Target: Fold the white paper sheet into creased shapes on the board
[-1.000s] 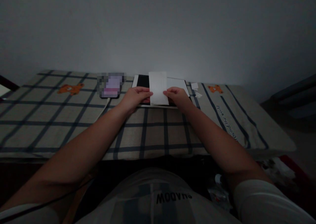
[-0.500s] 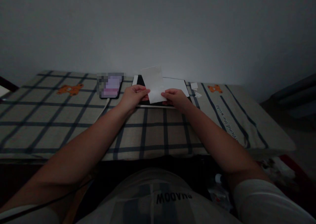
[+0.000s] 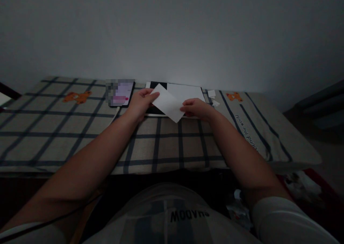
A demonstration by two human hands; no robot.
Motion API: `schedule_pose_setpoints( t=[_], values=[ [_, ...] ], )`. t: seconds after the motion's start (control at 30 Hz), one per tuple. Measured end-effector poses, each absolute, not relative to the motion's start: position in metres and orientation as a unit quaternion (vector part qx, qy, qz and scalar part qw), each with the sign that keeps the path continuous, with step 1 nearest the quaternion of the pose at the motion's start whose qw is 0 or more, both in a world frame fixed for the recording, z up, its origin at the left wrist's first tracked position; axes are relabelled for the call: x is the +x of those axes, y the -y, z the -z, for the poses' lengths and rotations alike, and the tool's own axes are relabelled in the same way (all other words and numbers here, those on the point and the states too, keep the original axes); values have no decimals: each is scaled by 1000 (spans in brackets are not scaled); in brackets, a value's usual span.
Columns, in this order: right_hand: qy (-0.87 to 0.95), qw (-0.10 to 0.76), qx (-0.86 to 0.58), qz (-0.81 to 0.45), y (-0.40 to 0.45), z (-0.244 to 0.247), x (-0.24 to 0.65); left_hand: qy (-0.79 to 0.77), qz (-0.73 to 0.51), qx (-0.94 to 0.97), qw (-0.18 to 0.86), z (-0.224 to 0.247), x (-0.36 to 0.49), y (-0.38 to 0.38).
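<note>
A small white sheet of paper (image 3: 168, 103) is held up between my two hands, tilted so that one corner points down toward me. My left hand (image 3: 142, 100) pinches its upper left corner, thumb on top. At its right edge the fingers of my right hand (image 3: 195, 108) are closed on the paper. Beneath it lies a flat dark board or book (image 3: 154, 110) with a pale border. A larger white sheet (image 3: 192, 91) covers that board's right part.
A phone (image 3: 123, 93) with a white cable (image 3: 115, 114) lies to the left on the checked tablecloth (image 3: 166, 147). Small paper scraps (image 3: 211, 93) rest right of the board. The wall (image 3: 172, 32) rises directly behind the table.
The paper has turned from roughly upright to a slanted, flatter pose, its far end now lower and to the left. My left hand has shifted slightly left, my right hand slightly right.
</note>
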State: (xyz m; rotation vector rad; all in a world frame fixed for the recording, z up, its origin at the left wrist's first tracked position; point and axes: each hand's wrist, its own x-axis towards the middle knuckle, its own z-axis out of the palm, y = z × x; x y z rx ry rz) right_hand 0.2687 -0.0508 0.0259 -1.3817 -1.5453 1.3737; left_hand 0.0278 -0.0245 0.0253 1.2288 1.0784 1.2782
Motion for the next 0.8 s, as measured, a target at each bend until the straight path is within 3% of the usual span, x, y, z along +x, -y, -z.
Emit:
schedule_pose_setpoints(
  t=[0.33,0.8],
  values=[
    [649,356,-503,-447,48,-25,270,-440,-437,564,545,-21,31,33],
    [712,343,-462,-402,53,-23,261,-424,-434,652,455,-24,30,44]
  ],
)
